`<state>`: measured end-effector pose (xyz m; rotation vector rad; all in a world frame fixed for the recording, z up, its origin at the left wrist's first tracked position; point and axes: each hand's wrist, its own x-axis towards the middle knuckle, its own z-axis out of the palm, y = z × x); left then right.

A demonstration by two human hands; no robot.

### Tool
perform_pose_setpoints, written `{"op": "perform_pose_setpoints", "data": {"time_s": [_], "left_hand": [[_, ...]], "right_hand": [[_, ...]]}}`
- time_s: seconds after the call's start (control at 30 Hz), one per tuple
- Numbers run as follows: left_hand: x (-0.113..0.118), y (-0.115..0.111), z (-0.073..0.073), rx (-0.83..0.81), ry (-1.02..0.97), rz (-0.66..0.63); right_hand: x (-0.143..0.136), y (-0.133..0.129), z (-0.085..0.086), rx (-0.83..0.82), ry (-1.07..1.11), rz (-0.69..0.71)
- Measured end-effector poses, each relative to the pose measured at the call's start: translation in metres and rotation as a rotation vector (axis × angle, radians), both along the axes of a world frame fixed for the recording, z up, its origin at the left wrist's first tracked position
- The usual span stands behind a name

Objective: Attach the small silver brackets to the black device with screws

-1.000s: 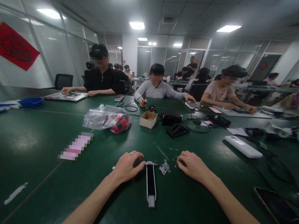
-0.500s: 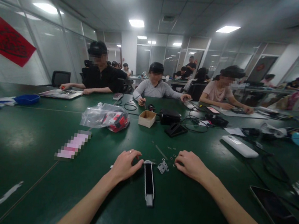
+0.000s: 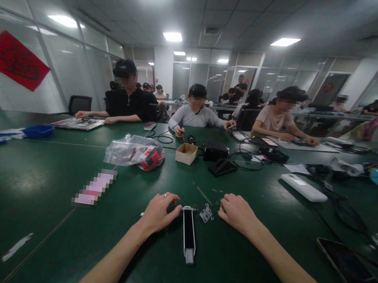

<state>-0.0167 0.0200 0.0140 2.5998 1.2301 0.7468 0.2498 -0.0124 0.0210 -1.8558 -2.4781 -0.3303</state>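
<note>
A slim black-and-white device [image 3: 189, 233] with a pale plug-like end lies lengthwise on the green table. Its far end is beside the thumb of my left hand [image 3: 160, 212], which rests on the table with thumb and forefinger apart and nothing visible between them. To the device's right sits a small grey metal bracket [image 3: 206, 213]. Just past that, my right hand [image 3: 238, 212] is on the tabletop among tiny ring-like parts, its fingertips bunched together and pointing down. Whatever those fingertips hold, if anything, is too small to make out.
Beyond my hands stand an open cardboard box [image 3: 186, 154], a clear bag [image 3: 134, 151] with red-and-black contents and a black stand [image 3: 222, 167]. A white power bank-like block [image 3: 303, 188], a dark tablet [image 3: 353, 277] and cables lie rightward. Co-workers sit across the table.
My right hand has shifted slightly left, closer to the bracket, over some of the tiny rings. My left hand stays beside the device. The whole view has tilted a little.
</note>
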Motion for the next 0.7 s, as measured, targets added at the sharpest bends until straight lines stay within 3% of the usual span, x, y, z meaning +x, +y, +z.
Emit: {"op": "perform_pose_setpoints", "data": {"time_s": [0.3, 0.43, 0.57, 0.7], "left_hand": [[-0.001, 0.002, -0.004, 0.022, -0.006, 0.012], [-0.001, 0.001, -0.003, 0.062, -0.02, -0.006], [0.004, -0.006, -0.001, 0.163, -0.041, -0.092], [0.014, -0.016, -0.002, 0.279, -0.087, -0.235]], "right_hand": [[0.004, 0.005, -0.007, 0.048, 0.108, -0.03], [-0.003, 0.001, -0.009, 0.091, 0.424, 0.02], [-0.027, -0.012, -0.01, 0.02, 0.806, 0.113], [-0.052, -0.024, -0.013, -0.025, 0.967, 0.158]]}}
